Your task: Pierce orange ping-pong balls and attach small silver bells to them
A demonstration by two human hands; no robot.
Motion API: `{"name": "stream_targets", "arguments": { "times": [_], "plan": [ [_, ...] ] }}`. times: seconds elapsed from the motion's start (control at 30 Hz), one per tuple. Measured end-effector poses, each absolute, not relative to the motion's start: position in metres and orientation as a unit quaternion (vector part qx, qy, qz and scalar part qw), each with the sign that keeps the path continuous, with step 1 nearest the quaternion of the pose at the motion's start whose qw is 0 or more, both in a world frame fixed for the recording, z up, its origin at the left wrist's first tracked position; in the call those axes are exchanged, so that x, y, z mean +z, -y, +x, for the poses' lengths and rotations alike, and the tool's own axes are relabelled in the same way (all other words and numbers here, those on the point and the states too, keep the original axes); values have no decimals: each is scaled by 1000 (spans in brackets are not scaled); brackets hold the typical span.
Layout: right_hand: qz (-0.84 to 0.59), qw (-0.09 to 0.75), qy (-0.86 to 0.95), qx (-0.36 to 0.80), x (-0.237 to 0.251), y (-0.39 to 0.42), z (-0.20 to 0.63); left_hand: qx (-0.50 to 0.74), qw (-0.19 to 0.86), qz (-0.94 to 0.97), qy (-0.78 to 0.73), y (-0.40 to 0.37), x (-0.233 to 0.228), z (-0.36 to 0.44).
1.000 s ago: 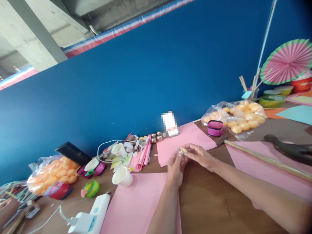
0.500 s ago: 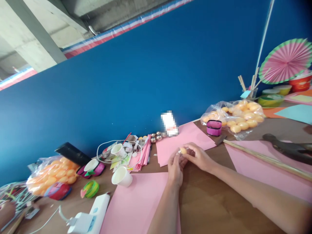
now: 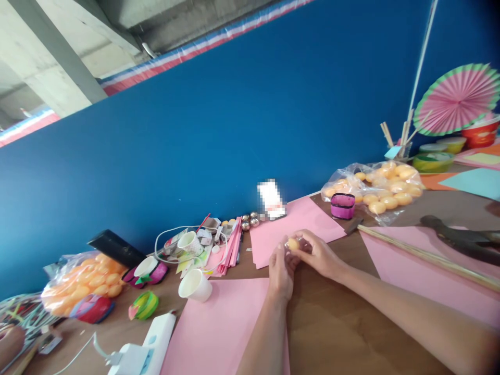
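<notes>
Orange ball was pinched between the fingers of both hands, left hand and right hand meeting above the brown worktop, just near of the far pink sheet. Work on the ball appeared under way, not finished; what was being fitted could not be made out. Bagged balls lay far right, apparently unworked.

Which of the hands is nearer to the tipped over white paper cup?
Left. The left hand is nearer to the white paper cup, which lies off to its left; the right hand sits farther away, beyond the left hand.
</notes>
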State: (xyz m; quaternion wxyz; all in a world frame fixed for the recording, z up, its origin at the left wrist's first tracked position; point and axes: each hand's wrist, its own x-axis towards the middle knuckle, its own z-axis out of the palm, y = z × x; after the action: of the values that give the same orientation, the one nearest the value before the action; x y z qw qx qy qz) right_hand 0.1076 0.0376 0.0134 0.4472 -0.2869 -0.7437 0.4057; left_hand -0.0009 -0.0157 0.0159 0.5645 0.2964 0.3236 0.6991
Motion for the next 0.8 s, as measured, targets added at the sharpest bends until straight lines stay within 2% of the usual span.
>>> {"name": "stream_targets", "arguments": {
  "times": [0.17, 0.3, 0.53, 0.8],
  "plan": [
    [-288, 428, 717, 469, 13, -39, 107, 693, 578, 288, -321, 16, 17, -2],
    [-291, 422, 738, 440, 17, -37, 110, 691, 574, 290, -331, 17, 20, -2],
    [-245, 458, 763, 385, 18, -35, 107, 702, 574, 269, -325, 15, 16, -4],
    [-223, 459, 751, 418, 16, -33, 106, 695, 574, 265, -341, 16, 20, -5]
  ]
}}
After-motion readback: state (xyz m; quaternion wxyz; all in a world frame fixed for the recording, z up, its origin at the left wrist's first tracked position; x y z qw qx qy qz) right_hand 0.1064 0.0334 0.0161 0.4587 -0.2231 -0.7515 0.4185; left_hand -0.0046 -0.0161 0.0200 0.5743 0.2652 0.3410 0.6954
